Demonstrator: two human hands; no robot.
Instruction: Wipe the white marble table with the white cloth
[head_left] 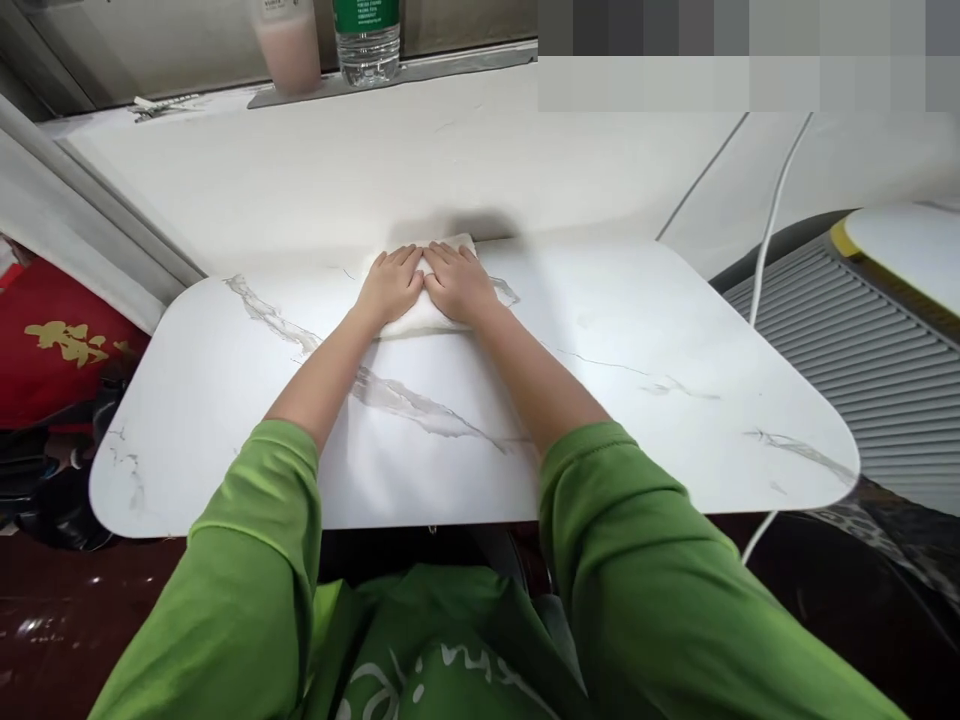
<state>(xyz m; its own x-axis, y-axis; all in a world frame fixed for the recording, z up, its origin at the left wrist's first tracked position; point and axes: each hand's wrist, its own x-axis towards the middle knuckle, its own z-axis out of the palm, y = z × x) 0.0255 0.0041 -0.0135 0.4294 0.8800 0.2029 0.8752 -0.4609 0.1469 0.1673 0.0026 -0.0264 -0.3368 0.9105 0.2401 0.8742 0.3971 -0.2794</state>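
Observation:
A folded white cloth (420,318) lies near the far edge of a white marble-patterned table (637,400). My left hand (390,285) rests flat on the cloth's left part, fingers stretched forward. My right hand (455,282) lies flat beside it on the right part, fingers extended and touching the left hand at the thumbs. Both hands press down on the cloth and hold nothing. Green sleeves cover my upper arms.
Behind the table runs a white ledge (450,160) with a pink-filled cup (289,45) and a clear water bottle (367,40). A white cable (769,230) hangs at right beside a grey ribbed unit (862,370). A red cushion (52,350) sits at left.

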